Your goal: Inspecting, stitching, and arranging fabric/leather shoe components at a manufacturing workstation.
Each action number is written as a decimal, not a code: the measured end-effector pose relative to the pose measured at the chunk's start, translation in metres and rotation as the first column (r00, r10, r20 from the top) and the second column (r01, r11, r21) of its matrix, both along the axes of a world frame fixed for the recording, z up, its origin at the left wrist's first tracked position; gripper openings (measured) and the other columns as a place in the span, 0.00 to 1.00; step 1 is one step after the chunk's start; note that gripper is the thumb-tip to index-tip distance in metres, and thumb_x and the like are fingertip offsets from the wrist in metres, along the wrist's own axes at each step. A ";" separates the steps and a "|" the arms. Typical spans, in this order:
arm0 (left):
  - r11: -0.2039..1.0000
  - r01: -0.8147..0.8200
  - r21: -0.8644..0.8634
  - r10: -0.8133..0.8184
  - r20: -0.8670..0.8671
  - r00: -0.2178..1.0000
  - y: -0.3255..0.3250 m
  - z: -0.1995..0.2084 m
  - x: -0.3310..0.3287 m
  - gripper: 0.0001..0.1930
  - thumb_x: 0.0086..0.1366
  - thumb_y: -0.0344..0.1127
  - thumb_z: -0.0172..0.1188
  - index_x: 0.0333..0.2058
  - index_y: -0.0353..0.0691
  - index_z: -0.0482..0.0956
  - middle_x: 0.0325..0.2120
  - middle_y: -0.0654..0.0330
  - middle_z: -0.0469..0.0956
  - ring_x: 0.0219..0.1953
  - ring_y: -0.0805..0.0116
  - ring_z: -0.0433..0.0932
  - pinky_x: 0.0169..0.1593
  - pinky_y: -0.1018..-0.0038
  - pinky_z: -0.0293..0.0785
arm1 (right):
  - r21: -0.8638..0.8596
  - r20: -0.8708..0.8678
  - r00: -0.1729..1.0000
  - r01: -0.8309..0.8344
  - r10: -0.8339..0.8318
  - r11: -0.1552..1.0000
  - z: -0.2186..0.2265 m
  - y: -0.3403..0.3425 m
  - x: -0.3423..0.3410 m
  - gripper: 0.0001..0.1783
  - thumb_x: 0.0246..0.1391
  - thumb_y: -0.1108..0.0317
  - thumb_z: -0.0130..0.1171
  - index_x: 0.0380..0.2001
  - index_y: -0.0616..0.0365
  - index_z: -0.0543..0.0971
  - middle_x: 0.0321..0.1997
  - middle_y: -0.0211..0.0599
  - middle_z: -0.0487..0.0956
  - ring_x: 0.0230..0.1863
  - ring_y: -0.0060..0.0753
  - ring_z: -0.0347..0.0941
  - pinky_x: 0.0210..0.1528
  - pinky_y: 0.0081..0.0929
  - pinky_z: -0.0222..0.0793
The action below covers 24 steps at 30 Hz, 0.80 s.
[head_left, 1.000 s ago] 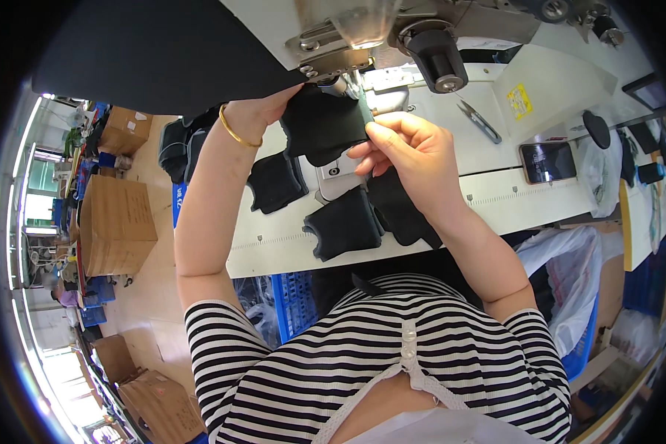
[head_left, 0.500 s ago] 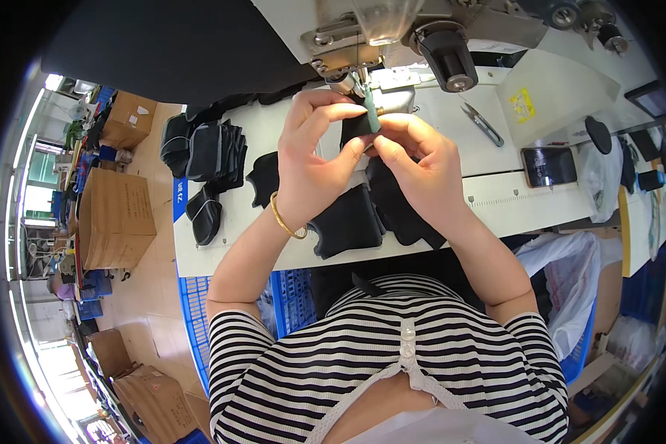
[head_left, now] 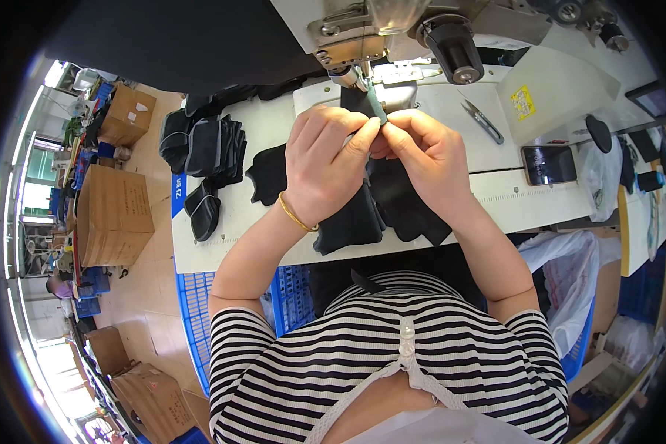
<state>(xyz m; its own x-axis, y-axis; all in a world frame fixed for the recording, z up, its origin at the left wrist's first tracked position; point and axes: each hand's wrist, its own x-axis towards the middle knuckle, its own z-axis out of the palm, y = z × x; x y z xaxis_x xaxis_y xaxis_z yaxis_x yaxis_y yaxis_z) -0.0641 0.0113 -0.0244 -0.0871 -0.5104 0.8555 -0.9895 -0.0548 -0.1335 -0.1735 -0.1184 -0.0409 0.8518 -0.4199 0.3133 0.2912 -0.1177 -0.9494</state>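
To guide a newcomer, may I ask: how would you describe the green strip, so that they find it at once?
Start at the sewing machine above the white table. Beneath it, a narrow green strip slants down to the left hand and right hand. Its green colour sets it apart from the black fabric pieces nearby.

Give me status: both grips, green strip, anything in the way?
Left grip and right grip pinching near end of green strip. Strip runs up to sewing machine, black fabric beside it. Snips apart, to the right.
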 end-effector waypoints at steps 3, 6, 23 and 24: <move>1.000 -0.011 0.007 0.011 0.043 0.999 0.000 -0.001 0.000 0.18 0.36 0.26 0.63 0.33 0.33 0.81 0.31 0.59 0.77 0.33 0.62 0.77 0.39 0.66 0.75 | -0.009 -0.002 1.000 -0.022 0.022 1.000 0.001 -0.002 0.001 0.10 0.62 0.69 0.53 0.35 0.66 0.79 0.27 0.36 0.83 0.30 0.21 0.80 0.34 0.20 0.74; 1.000 -0.007 0.023 0.005 0.096 0.995 0.002 -0.002 0.001 0.20 0.36 0.27 0.62 0.33 0.31 0.81 0.32 0.58 0.76 0.34 0.62 0.77 0.40 0.66 0.76 | -0.033 0.022 1.000 -0.018 0.019 0.999 0.000 -0.003 0.002 0.10 0.62 0.69 0.52 0.35 0.67 0.79 0.27 0.36 0.82 0.30 0.22 0.80 0.34 0.20 0.74; 0.992 -0.126 -0.011 0.126 0.154 0.980 0.009 -0.006 0.000 0.13 0.47 0.23 0.63 0.34 0.38 0.85 0.34 0.63 0.79 0.36 0.65 0.78 0.41 0.69 0.73 | 0.059 -0.078 0.997 0.015 -0.010 0.998 0.008 0.004 0.001 0.11 0.60 0.68 0.53 0.28 0.64 0.77 0.17 0.28 0.76 0.21 0.13 0.69 0.24 0.16 0.63; 0.992 -0.124 -0.009 0.124 0.155 0.980 0.009 -0.007 0.002 0.13 0.47 0.23 0.63 0.34 0.38 0.85 0.34 0.63 0.79 0.36 0.65 0.78 0.41 0.69 0.73 | 0.061 -0.077 0.997 0.016 -0.011 0.998 0.009 0.005 0.001 0.11 0.60 0.68 0.53 0.28 0.64 0.77 0.17 0.28 0.76 0.21 0.13 0.69 0.24 0.16 0.63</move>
